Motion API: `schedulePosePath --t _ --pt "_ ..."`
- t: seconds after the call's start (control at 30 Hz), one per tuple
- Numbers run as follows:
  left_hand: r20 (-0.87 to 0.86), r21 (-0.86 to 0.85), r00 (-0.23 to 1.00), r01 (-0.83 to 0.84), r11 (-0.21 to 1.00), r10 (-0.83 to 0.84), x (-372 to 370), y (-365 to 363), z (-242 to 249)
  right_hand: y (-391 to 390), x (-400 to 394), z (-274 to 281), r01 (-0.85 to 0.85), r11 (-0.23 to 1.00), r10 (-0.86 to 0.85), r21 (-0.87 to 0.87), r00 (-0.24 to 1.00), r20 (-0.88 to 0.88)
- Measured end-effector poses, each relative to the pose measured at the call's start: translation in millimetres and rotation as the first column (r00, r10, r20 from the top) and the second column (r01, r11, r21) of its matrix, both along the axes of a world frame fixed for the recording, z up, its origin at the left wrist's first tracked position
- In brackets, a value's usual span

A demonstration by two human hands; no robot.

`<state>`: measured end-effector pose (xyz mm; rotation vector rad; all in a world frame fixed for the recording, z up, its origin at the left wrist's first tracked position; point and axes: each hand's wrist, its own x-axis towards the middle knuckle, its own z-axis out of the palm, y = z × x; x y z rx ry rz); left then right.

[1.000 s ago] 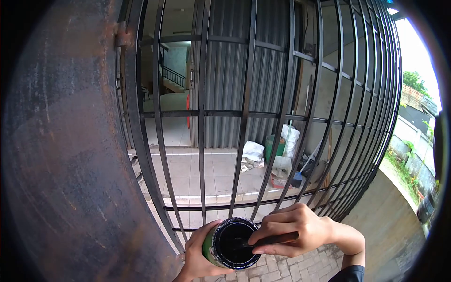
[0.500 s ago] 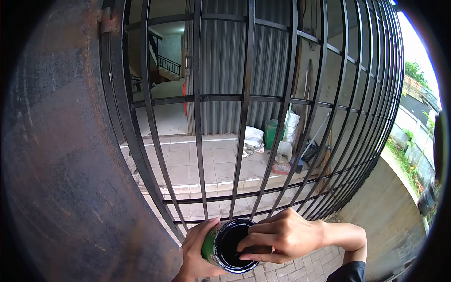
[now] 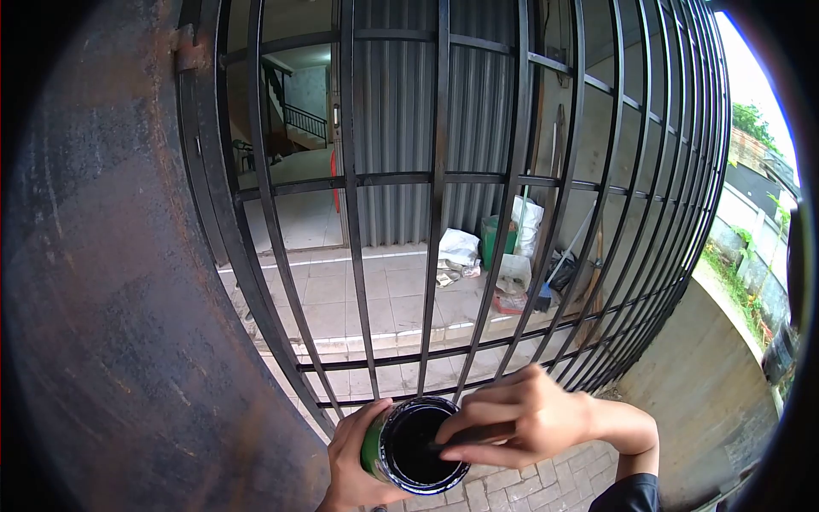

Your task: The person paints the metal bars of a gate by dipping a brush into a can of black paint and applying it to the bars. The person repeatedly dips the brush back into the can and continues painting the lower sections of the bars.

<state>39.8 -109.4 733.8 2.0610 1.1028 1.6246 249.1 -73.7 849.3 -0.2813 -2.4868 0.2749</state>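
A paint can (image 3: 369,454) with a green side and a paint-smeared rim is at the bottom centre, its mouth tilted up toward me. Black paint (image 3: 411,452) shows inside. My left hand (image 3: 351,465) is wrapped round the can's left side, fingers closed on it. Over the can's right rim, my right hand (image 3: 520,418) pinches what looks like a paintbrush (image 3: 490,432) with a dark handle. Its lower end is in the can, lost against the black, and the fingers cover much of the handle.
A black barred gate (image 3: 437,179) stands right in front of the can. To the left is a rusty dark metal panel (image 3: 102,282). Behind the bars are a tiled step (image 3: 384,290), a green bin (image 3: 495,239) and white sacks (image 3: 459,247). A low wall (image 3: 682,401) runs along the right.
My right hand has shifted slightly up and right, toward the can's rim, its fingers still pinched. The can and my left hand have barely moved; the view has shifted a little.
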Motion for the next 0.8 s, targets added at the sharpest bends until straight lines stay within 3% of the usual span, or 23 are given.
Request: schedulePosePath --t 0.17,0.27,0.47,0.67,0.77,0.8 --pt "0.102 -0.070 0.995 0.020 0.997 -0.013 -2.9 -0.1 -8.9 -2.6 16.9 27.0 0.062 0.985 -0.082 -0.159 0.989 -0.125" --pt "0.199 -0.061 0.980 0.039 0.997 -0.027 -0.5 -3.3 1.8 4.4 19.6 20.0 0.092 0.991 -0.104 -0.101 0.987 -0.122" --pt "0.156 -0.110 0.988 0.001 0.994 0.016 -11.3 -3.2 -3.1 11.6 20.9 5.5 0.189 0.977 -0.204 -0.101 0.966 -0.157" --pt "0.364 0.005 0.931 0.039 0.999 -0.038 -30.5 17.3 -41.3 25.4 19.0 3.8 0.176 0.984 -0.180 -0.035 0.957 -0.227" --pt "0.447 -0.142 0.895 0.085 0.986 -0.013 -33.3 8.6 -19.4 39.5 16.0 9.8 0.171 0.985 -0.173 -0.032 0.959 -0.223" --pt "0.383 -0.138 0.924 0.044 0.989 0.013 -35.5 -0.3 -10.3 46.8 20.6 15.4 0.253 0.965 -0.241 0.067 0.960 -0.144"
